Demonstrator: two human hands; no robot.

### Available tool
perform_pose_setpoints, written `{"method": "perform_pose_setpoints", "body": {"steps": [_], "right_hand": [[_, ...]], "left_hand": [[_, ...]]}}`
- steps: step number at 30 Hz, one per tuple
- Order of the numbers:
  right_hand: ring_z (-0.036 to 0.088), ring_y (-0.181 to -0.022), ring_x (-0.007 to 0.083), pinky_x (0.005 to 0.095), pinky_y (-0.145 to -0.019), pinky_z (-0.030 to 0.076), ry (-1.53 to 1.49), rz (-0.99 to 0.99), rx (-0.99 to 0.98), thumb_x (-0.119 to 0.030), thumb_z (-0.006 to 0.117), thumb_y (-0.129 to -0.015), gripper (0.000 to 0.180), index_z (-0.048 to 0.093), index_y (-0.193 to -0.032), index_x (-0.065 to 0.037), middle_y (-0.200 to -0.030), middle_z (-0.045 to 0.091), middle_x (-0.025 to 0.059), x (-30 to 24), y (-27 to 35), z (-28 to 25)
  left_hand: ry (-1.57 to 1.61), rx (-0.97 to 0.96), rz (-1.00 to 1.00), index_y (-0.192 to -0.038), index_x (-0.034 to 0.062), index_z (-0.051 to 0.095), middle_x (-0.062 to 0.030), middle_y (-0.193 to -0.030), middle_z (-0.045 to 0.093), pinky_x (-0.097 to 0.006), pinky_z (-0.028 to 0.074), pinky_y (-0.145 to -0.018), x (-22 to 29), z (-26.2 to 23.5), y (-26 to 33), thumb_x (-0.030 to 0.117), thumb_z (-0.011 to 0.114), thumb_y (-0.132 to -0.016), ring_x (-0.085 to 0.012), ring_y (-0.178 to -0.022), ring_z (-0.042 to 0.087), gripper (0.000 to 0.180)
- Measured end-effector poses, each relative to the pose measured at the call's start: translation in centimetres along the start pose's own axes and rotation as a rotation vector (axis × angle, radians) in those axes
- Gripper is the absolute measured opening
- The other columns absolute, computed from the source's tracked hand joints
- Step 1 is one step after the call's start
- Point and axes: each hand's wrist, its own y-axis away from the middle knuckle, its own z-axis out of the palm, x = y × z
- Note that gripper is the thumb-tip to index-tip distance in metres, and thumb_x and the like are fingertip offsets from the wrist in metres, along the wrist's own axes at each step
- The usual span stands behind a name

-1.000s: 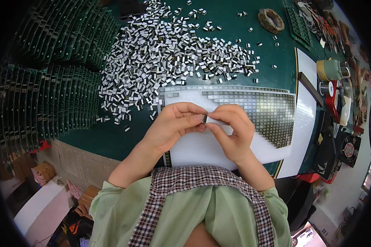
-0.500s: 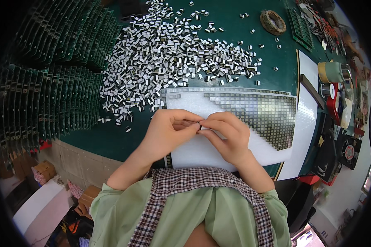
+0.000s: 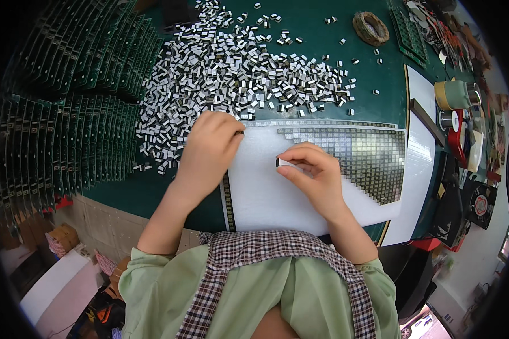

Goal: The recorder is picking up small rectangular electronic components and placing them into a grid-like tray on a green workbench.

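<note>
My right hand (image 3: 315,176) is over the white sheet (image 3: 260,192), its thumb and fingertips pinching a small white block-shaped electronic component (image 3: 286,163) with a black end. Farther left, my left hand (image 3: 209,150) reaches to the sheet's upper left corner. Its fingertips are closed at a small dark piece, mostly hidden by the fingers. Rows of small dark components (image 3: 362,152) sit side by side on the right part of the sheet, in a stepped block. Beyond my left hand spreads a loose heap of white and black components (image 3: 209,73).
Upright green circuit boards (image 3: 68,135) stand in dense rows at the left. A roll of tape (image 3: 370,28) lies at the far right of the green table (image 3: 322,42). To the right are a dark bar (image 3: 427,123), a spool (image 3: 448,120) and a green-and-tan container (image 3: 452,95).
My hands were together over the sheet, fingers meeting at a small part. The left has moved away, up and left to the sheet's corner; the right stays nearly in place, holding the component.
</note>
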Motion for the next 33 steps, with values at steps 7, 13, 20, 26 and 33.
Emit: {"method": "perform_pose_setpoints", "body": {"steps": [7, 13, 20, 26, 33], "right_hand": [[0.060, -0.077, 0.0186, 0.0275, -0.067, 0.048, 0.287, -0.269, 0.043, -0.001, 0.073, -0.069, 0.020, 0.066, -0.088, -0.003, -0.086, 0.062, 0.0079, -0.7, -0.1, -0.1], [0.059, -0.071, 0.0184, 0.0264, -0.058, 0.048, 0.437, -0.556, 0.150, 0.001, 0.074, -0.066, 0.023, 0.065, -0.087, -0.003, -0.083, 0.060, 0.0081, -0.8, 0.1, 0.5], [0.058, -0.070, 0.0188, 0.0273, -0.056, 0.047, 0.432, -0.614, 0.179, 0.003, 0.073, -0.064, 0.026, 0.064, -0.088, -0.002, -0.083, 0.060, 0.0083, -0.7, 0.1, 0.4], [0.058, -0.069, 0.0185, 0.0270, -0.056, 0.046, 0.423, -0.613, 0.157, 0.003, 0.074, -0.064, 0.026, 0.064, -0.088, -0.002, -0.083, 0.060, 0.0080, -0.6, 0.1, 0.4], [0.060, -0.069, 0.0189, 0.0280, -0.056, 0.048, 0.586, -0.553, 0.083, 0.000, 0.073, -0.067, 0.023, 0.065, -0.087, -0.003, -0.084, 0.061, 0.0075, -0.2, 0.6, 0.8]], "left_hand": [[0.841, -0.080, -0.466, -0.096, -0.0045, 0.061, -0.0060, -0.090, 0.062, -0.024, 0.047, -0.069, -1.5, -0.7, 0.2, -0.003, 0.059, -0.081, -0.0106, -0.078, 0.057, 0.015], [1.704, -0.280, -0.745, -0.105, -0.0044, 0.060, -0.0069, -0.088, 0.064, -0.023, 0.050, -0.072, 2.1, 1.5, 1.6, 0.005, 0.059, -0.086, -0.0113, -0.077, 0.060, 0.021], [1.779, -0.326, -0.776, -0.105, -0.0030, 0.060, -0.0075, -0.093, 0.064, -0.024, 0.050, -0.076, 2.5, 2.7, 1.8, 0.006, 0.059, -0.087, -0.0115, -0.082, 0.060, 0.020], [1.789, -0.306, -0.749, -0.104, -0.0037, 0.061, -0.0079, -0.095, 0.063, -0.024, 0.050, -0.075, 2.8, 2.6, 1.9, 0.005, 0.059, -0.087, -0.0118, -0.085, 0.060, 0.019], [1.029, -0.235, -0.627, -0.099, -0.0067, 0.063, -0.0100, -0.091, 0.065, -0.023, 0.051, -0.072, 4.3, 0.8, 1.7, -0.005, 0.057, -0.082, -0.0115, -0.081, 0.062, 0.018]]}}
